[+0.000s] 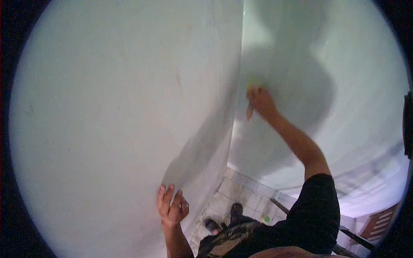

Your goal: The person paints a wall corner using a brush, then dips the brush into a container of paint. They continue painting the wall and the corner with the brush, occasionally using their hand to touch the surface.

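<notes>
My right hand [261, 101] is closed around a paintbrush [250, 112], close against the right wall [297, 73] near the corner. The brush's brownish handle points down below my fingers, and a yellowish patch shows blurred at its upper end, partly hidden by the hand. My left hand [172, 205] is raised beside the left wall [116, 107], lower down. Its fingers are partly curled and apart, with nothing in them.
The two pale walls meet in a vertical corner. Below are a tiled floor [241, 187], my dark shoes [236, 211] and a small green-topped object [266, 219]. Dark bars [356, 238] and a brown slatted piece [380, 223] stand at the lower right.
</notes>
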{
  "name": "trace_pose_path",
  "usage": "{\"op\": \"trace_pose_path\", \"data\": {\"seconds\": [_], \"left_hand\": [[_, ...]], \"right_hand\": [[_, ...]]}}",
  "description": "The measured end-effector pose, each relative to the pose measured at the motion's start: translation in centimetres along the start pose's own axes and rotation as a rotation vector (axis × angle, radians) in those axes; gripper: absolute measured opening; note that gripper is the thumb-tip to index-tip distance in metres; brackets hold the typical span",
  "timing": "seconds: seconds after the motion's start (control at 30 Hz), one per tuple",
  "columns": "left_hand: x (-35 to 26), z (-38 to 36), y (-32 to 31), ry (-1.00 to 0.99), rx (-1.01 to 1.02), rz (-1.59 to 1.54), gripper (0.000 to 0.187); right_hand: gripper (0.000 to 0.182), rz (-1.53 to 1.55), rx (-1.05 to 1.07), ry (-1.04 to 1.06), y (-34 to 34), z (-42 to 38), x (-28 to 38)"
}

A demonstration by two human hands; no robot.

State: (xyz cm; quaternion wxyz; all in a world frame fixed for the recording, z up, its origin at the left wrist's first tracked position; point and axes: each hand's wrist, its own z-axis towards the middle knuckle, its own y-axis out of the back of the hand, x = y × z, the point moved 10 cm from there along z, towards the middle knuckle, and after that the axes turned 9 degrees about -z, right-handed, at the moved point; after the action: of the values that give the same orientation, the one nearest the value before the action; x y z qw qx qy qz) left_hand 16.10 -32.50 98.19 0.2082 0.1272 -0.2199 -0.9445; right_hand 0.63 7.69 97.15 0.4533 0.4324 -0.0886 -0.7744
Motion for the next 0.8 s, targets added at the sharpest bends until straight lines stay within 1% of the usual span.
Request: {"op": "trace_pose_path", "data": {"seconds": [0.03, 0.07, 0.1, 0.13, 0.17, 0.2, 0.23, 0.3, 0.33, 0.37, 0.4, 0.43, 0.47, 0.5, 0.53, 0.57, 0.63, 0.7, 0.73, 0.8], "left_hand": [[-0.1, -0.1, 0.2, -0.022, -0.022, 0.006, 0.020], [0.0, 0.1, 0.1, -0.005, -0.004, -0.003, 0.019], [0.0, 0.2, 0.1, 0.018, 0.018, -0.011, 0.018], [0.0, 0.1, 0.2, 0.010, -0.003, -0.003, 0.018], [0.0, 0.1, 0.1, 0.009, 0.012, -0.015, 0.017], [0.0, 0.3, 0.0, 0.011, 0.024, -0.024, 0.016], [0.2, 0.5, 0.3, 0.013, 0.000, -0.011, 0.016], [-0.1, 0.6, 0.1, 0.008, 0.028, -0.018, 0.015], [0.0, 0.5, 0.1, 0.016, 0.024, -0.030, 0.015], [0.0, 0.4, 0.1, 0.007, 0.004, -0.023, 0.016], [-0.1, 0.4, 0.1, 0.002, -0.013, -0.015, 0.016], [0.0, 0.3, 0.0, 0.019, -0.001, -0.028, 0.016], [0.0, 0.4, 0.2, 0.024, -0.014, -0.035, 0.016], [0.0, 0.6, 0.3, 0.027, -0.028, -0.040, 0.016], [0.0, 0.5, 0.3, 0.014, -0.040, -0.048, 0.016], [0.2, 0.5, 0.1, 0.026, -0.028, -0.056, 0.016], [0.0, 0.4, 0.3, 0.020, -0.056, -0.050, 0.018], [0.3, -0.1, -0.1, 0.038, -0.030, -0.058, 0.017], [0.4, -0.1, 0.0, 0.041, -0.037, -0.066, 0.017], [0.6, -0.2, -0.2, 0.047, -0.037, -0.074, 0.017]], "right_hand": [[0.024, 0.176, 0.217, -0.005, -4.0, -2.5, 2.4], [0.024, 0.253, 0.246, 0.075, -6.9, -5.2, 5.9], [0.024, 0.309, 0.324, 0.070, -5.4, -6.4, 8.0], [0.027, 0.338, 0.482, 0.179, -8.9, -8.9, 11.0], [0.026, 0.338, 0.446, 0.084, -8.7, -9.7, 11.4], [0.025, 0.460, 0.526, 0.030, -8.6, -9.2, 11.2], [0.025, 0.450, 0.505, 0.045, -8.2, -7.3, 10.5], [0.020, 0.439, 0.487, -0.263, -7.6, -4.0, 4.4], [0.022, 0.458, 0.471, -0.333, -7.8, -1.2, 0.6], [0.024, 0.465, 0.393, -0.358, -2.4, 2.9, -3.6], [0.026, 0.448, 0.344, -0.426, -0.8, 5.7, -7.6], [0.026, 0.387, 0.306, -0.445, 3.8, 9.0, -10.9], [0.027, 0.339, 0.148, -0.364, 7.1, 11.7, -13.6], [0.031, 0.120, 0.050, -0.318, 12.4, 14.0, -14.9], [0.035, 0.196, 0.098, -0.378, 15.3, 16.1, -17.1], [0.036, 0.120, 0.137, -0.488, 18.4, 17.1, -18.4], [0.033, -0.089, -0.172, -0.309, 21.6, 19.1, -19.7], [0.025, -0.030, -0.275, -0.349, 24.7, 19.5, -18.5], [0.025, -0.016, -0.239, -0.353, 23.0, 19.2, -18.0], [0.024, -0.084, -0.393, -0.213, 21.4, 18.4, -16.3]]}}
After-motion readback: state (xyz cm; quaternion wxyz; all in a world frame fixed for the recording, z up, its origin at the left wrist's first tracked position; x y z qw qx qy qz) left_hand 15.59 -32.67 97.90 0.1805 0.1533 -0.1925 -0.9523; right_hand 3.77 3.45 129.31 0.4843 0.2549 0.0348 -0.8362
